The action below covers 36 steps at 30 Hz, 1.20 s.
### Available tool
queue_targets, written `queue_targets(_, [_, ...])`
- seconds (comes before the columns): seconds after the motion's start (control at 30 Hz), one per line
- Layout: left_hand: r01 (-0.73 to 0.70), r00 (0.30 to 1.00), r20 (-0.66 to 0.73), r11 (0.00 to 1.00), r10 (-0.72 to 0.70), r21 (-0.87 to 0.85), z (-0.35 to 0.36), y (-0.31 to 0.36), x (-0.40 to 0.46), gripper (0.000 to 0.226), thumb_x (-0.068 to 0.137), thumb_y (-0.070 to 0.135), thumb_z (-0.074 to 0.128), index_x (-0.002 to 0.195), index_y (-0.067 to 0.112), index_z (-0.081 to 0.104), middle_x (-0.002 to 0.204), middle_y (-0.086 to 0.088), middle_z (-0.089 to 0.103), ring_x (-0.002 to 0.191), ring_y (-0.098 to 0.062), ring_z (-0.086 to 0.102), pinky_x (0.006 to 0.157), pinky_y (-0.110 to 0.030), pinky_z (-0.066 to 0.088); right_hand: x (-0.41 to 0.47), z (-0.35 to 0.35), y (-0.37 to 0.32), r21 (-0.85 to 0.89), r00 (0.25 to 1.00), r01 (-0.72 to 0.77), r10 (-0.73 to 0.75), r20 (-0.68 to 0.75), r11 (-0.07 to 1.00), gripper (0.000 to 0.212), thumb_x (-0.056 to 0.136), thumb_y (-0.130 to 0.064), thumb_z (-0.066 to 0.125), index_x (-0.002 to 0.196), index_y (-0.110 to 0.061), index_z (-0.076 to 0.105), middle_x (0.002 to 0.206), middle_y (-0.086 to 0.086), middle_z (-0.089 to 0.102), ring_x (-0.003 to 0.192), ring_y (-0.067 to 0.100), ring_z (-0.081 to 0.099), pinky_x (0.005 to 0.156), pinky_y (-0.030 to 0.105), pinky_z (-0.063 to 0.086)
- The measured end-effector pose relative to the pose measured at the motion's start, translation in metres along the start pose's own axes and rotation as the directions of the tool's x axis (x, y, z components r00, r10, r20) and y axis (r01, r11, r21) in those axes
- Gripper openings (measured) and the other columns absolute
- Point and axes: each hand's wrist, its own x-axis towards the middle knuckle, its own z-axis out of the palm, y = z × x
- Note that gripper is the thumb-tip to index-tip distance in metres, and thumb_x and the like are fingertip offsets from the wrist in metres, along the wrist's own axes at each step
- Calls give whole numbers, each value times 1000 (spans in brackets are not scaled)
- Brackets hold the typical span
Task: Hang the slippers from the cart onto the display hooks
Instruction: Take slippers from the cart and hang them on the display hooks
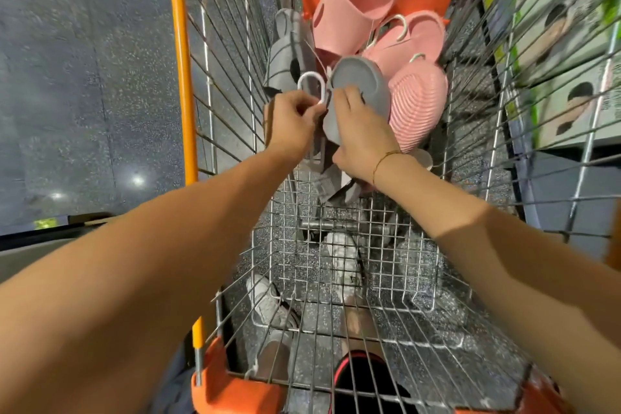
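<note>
Both hands are reaching into the wire shopping cart with orange trim.
The left hand is pinching a white plastic hanger hook; the right hand is gripping a grey rubber slipper — pink ribbed slippers are lying just beyond, at the cart's far end.

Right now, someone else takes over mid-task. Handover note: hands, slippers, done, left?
Left hand: pinching the white hanger hook of the grey pair.
Right hand: gripping the grey slipper, sole up, inside the cart.
Another grey slipper leans on the cart's left wall. Pink slippers are piled at the far end, their hooks attached.
Done: nothing visibly hung; the display hooks are not in view.
Left: lift the grey pair out and hang it, then probably the pink ones.
</note>
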Motion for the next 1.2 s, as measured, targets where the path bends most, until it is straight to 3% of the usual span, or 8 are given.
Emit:
queue_targets(0.3, [26,997,81,983,-12,-180,7,-4,8,12,87,3,74,96,-4,76,85,-8,73,69,-2,64,69,-15,51,20,0,4,481,991,-117,130,5,869,53,78,-29,70,125,-9,55,132,8,48,124,23,47,104,32,42])
queue_targets(0.5, [49,991,124,998,-43,-49,1,1,15,7,83,13,78,87,8,79,84,-3,76,83,-21,73,82,-35,60,37,6,7,716,954,-133,283,-94,685,16,91,-23,62,89,-8,68,99,-1,65,84,10,59,69,13,44])
queue_targets(0.63, [85,996,-22,991,-83,103,-1,17,28,10,86,18,59,82,17,67,84,-2,69,78,-18,65,79,-39,60,45,7,14,680,912,-184,382,-152,710,31,97,-29,55,69,-14,59,68,4,61,70,23,62,64,33,42])
queue_targets(0.7, [112,981,-191,925,-44,363,-7,26,45,23,86,15,55,109,16,60,117,-4,59,103,-18,54,95,-31,49,45,8,14,674,904,-176,389,-178,717,40,97,-28,54,59,-18,50,62,-8,56,74,22,65,64,30,42])
queue_targets(0.83, [-38,999,17,839,34,544,-9,36,78,54,92,9,54,144,5,42,146,-17,45,135,-27,47,110,-15,36,38,4,14,686,920,-152,355,-165,712,48,99,-29,55,53,-32,38,64,-24,45,77,21,71,56,15,34])
queue_targets(0.9, [-40,999,35,790,24,612,-6,42,87,39,102,17,45,139,7,46,136,-13,54,122,-10,59,93,-3,36,38,0,20,686,925,-136,339,-170,715,45,99,-31,56,55,-30,45,82,-23,60,66,21,71,52,11,36])
queue_targets(1.0, [-43,999,50,756,14,653,-15,41,101,47,94,14,52,140,10,47,136,-13,53,123,-30,56,100,-36,48,35,0,21,796,940,-153,336,-66,586,28,99,-28,59,77,-13,68,96,3,70,56,11,69,47,13,45])
queue_targets(1.2, [-210,976,184,709,114,674,-28,66,83,24,102,22,52,114,8,68,111,-8,66,102,-27,64,86,-30,51,27,-18,16,760,948,-135,307,-88,636,39,100,-30,57,77,1,66,67,15,69,47,13,64,48,29,57])
